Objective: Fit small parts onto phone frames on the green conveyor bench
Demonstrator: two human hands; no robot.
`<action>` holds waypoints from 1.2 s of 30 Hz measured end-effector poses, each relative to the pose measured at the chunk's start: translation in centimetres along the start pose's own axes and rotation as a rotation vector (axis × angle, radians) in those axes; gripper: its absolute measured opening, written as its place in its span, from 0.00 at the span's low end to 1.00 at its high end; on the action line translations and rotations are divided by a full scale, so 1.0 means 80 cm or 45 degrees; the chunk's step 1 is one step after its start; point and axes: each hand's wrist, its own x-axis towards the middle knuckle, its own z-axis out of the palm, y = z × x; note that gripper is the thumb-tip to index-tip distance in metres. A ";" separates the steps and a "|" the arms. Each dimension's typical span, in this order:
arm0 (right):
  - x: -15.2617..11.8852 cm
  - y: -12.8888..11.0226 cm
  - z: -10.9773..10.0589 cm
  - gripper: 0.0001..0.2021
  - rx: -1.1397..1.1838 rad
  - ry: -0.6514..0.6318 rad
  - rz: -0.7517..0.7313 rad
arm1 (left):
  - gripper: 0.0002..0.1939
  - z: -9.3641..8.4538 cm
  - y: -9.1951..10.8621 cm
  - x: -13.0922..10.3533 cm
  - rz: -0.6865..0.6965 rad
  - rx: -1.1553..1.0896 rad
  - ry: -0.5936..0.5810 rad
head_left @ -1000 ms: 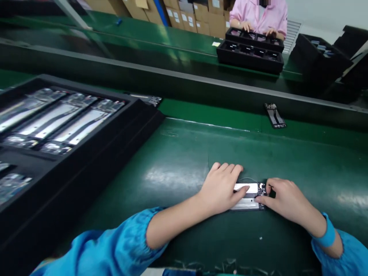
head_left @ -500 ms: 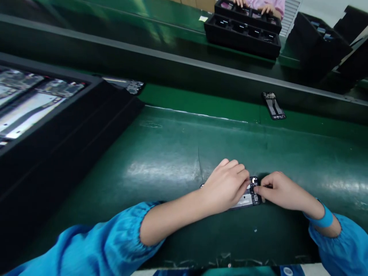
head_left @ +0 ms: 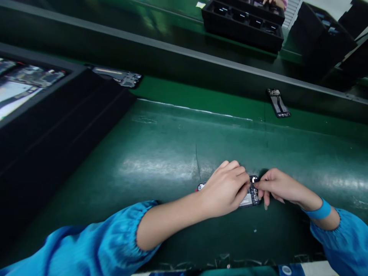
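An opened phone (head_left: pixel 246 201) lies flat on the green mat, its board end to the right and a pale inner panel showing. Over its middle rests my left hand (head_left: pixel 227 187), closed, fingers curled down onto the phone and their tips mostly hidden. My right hand (head_left: pixel 273 186) is at the board end, thumb and index finger pinched together over the circuit board; what lies between them is too small to make out. The other right fingers hang loosely past the phone's edge. A blue band (head_left: pixel 319 212) circles my right wrist.
A black tray (head_left: pixel 57 99) holding opened phones fills the left side. Another opened phone (head_left: pixel 278 103) lies at the back right, and one phone (head_left: pixel 126 78) lies behind the tray. Beyond the ledge (head_left: pixel 172 48) are a black compartment box (head_left: pixel 241 32) and a co-worker's hand (head_left: pixel 271 2).
The right hand's lower fingers have loosened and spread downward while thumb and index finger stay at the board. The left hand stays on the phone. The view has shifted slightly.
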 end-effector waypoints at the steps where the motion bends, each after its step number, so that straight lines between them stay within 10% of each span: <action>1: 0.001 0.000 0.000 0.16 -0.001 -0.004 0.009 | 0.11 0.000 0.000 0.000 0.000 -0.005 0.002; 36: 0.013 -0.016 -0.008 0.14 -0.278 0.129 0.054 | 0.06 0.008 -0.003 0.025 0.072 0.261 -0.003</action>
